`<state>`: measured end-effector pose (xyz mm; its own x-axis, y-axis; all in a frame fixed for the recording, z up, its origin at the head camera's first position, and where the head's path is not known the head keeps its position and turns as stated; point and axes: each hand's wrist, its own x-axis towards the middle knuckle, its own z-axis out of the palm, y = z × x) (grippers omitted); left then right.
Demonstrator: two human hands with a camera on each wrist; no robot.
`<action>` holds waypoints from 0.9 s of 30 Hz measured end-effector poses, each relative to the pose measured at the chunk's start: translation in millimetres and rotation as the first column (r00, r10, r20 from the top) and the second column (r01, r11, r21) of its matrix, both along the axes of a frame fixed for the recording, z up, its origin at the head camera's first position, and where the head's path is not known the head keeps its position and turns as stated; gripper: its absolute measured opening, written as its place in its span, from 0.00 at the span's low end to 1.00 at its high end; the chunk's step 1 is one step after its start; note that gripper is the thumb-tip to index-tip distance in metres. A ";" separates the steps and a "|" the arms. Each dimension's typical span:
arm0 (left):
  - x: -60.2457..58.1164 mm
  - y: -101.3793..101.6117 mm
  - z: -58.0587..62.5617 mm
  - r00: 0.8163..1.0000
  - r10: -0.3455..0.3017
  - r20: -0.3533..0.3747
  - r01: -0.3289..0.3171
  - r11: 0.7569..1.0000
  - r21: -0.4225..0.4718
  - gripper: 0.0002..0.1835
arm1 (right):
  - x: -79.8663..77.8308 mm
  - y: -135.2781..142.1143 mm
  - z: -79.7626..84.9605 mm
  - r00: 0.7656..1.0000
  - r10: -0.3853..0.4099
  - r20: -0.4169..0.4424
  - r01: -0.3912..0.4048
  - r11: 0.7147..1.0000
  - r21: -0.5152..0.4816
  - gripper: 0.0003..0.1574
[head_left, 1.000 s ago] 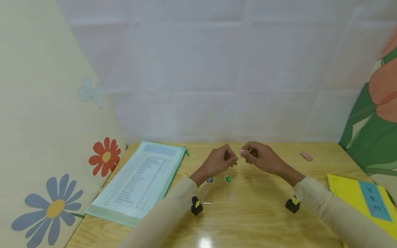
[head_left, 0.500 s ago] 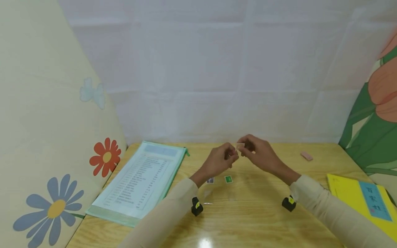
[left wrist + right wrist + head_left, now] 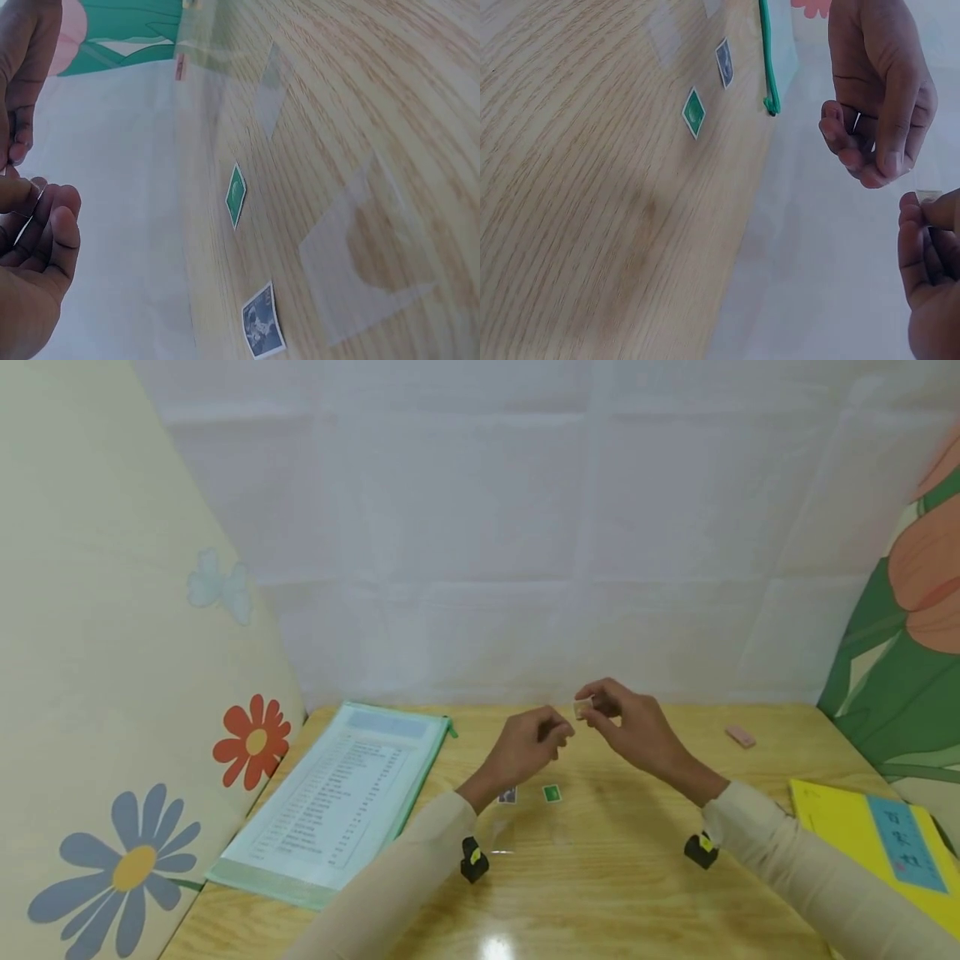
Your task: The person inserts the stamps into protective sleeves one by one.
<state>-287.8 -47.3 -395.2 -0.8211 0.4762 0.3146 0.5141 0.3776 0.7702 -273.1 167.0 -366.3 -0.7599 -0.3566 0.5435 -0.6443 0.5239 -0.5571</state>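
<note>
In the head view my right hand (image 3: 637,731) pinches a small pale stamp (image 3: 583,708) between thumb and fingers, raised above the table. Close beside it, my left hand (image 3: 525,745) has its thumb and fingertips together. A thin, shiny clear edge shows at those fingers in the left wrist view, seemingly a clear plastic sleeve (image 3: 28,222); most of it is hidden. Below the hands a green stamp (image 3: 552,793) and a grey-blue stamp (image 3: 262,322) lie flat. Clear plastic pieces (image 3: 330,277) also lie on the wood, nearer the person.
A light green zip folder (image 3: 330,802) with a printed sheet lies at the left of the wooden table (image 3: 600,893). To the right are a pink eraser (image 3: 740,737) and a yellow book (image 3: 832,814). White cloth (image 3: 465,560) hangs behind the table.
My right hand has risen slightly and moved a little left with the pale stamp, which touched or overlapped the left fingertips half a second ago and now sits just apart. The left hand has barely moved.
</note>
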 end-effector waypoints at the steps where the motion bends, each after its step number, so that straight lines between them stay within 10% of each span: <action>1: 0.1 0.1 0.2 1.000 0.008 -0.006 -0.008 1.000 -0.002 0.10 | 0.0 -0.2 0.0 1.000 0.001 -0.003 -0.001 1.000 -0.002 0.15; 27: 0.1 -0.1 1.6 0.997 0.072 -0.029 -0.071 0.997 0.034 0.08 | -2.2 -2.4 2.1 1.000 -0.030 -0.008 0.030 0.999 0.030 0.10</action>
